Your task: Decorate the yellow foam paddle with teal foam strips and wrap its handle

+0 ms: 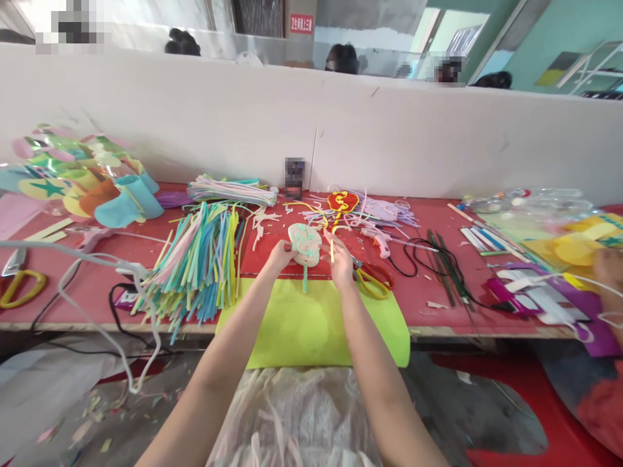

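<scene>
Both hands are closed on a foam cutout [305, 244], held above the green sheet [311, 324]: left hand [280, 255] at its 9 o'clock edge, right hand [339, 261] at 3 o'clock. It is judged light, soft and easily creased; edges are the best hold. Foam strips [204, 263] lie at 9 o'clock, scissors [372, 279] at 3 o'clock. No containers are seen.

Both forearms bare, no sleeves, no rings or watch visible; pale sheer garment [292, 415] over lap (translucent, creased).
</scene>
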Tool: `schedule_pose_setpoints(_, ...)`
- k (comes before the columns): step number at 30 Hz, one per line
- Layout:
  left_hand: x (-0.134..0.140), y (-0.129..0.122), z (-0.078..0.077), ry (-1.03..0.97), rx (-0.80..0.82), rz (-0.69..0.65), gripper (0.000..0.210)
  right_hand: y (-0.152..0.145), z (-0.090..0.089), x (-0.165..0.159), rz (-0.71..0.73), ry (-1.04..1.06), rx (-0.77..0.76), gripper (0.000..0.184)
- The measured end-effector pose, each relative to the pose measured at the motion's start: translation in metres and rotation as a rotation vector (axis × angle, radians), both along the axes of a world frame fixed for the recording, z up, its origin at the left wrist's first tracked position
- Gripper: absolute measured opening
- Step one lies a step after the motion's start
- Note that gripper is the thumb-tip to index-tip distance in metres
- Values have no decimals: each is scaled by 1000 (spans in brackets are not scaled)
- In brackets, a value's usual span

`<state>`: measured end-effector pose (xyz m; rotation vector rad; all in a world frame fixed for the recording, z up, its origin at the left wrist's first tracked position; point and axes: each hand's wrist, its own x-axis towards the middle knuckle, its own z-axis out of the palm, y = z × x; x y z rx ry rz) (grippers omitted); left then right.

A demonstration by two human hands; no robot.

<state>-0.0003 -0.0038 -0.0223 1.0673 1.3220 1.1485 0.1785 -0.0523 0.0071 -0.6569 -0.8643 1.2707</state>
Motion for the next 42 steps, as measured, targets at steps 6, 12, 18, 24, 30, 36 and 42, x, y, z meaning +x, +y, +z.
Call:
schedule_pose_setpoints(6,2,-13,14,-278,-42,-87,24,3,-1,-2,-100,-37,-32,33)
schedule_pose_setpoints(12,-9,-19,8,-497,174,-31,29,2,0,-5,-68,-6,-52,69)
schedule_pose_setpoints(18,-6,-24,12,-508,251,37,32,5,-5,-7,-87,43,-103,63)
schedule_pose_setpoints(24,-8,-24,12,-538,293,69,30,4,-12,-13,2,-60,-106,19)
schedule_pose_setpoints(30,-13,-22,12,-526,307,136,30,7,-8,-41,-84,-118,-63,19)
schedule_pose_setpoints(36,-9,-25,14,-517,302,79,33,10,-15,-50,-121,-101,-103,22)
schedule_pose_setpoints(42,-6,-31,19,-526,326,4,34,6,-17,-42,-118,-17,-96,23)
